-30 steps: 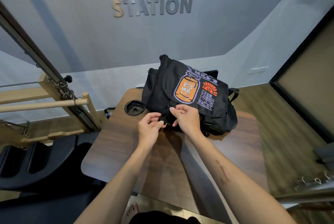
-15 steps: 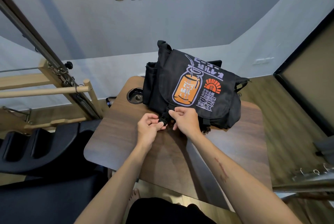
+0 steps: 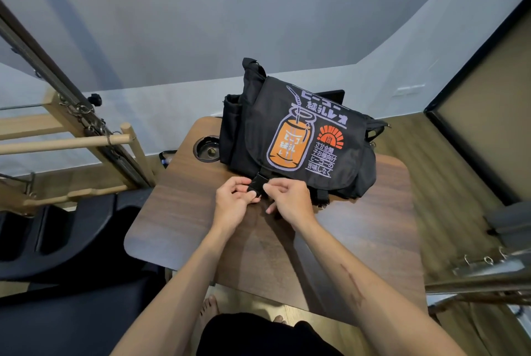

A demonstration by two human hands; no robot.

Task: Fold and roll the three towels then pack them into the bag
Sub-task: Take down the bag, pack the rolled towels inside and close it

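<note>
Both hands are meeting at the black buckle point(image 3: 257, 185) on the front edge of the bag's flap point(image 3: 301, 137). The left hand point(image 3: 233, 205) is pinching the buckle's lower part between thumb and curled fingers, a narrow grip closed on the plastic. The right hand point(image 3: 288, 201) is pinching the same buckle from the other side, its thumb and forefinger on the piece that hangs from the flap's strap, its remaining fingers curled loosely below. Whether the two halves are clicked together or just apart is hidden by the fingers.

The bag point(image 3: 298, 140), black with an orange jar print and pale lettering, is lying on the far half of the brown desk point(image 3: 178, 212), its flap down over the front and facing the person. It is bulging somewhat. No towels are showing anywhere, so they are either inside the bag or out of view; which cannot be told.

Judging from this, the step in hand is working the buckle, either fastening the bag after packing or opening it to pack. If fastening, the next move calls for pressing the halves squarely together until they seat, then letting go. If opening, it calls for squeezing the side tabs and lifting the flap back.

Beside the bag a round recess point(image 3: 207, 148) is sitting in the desk top.
</note>
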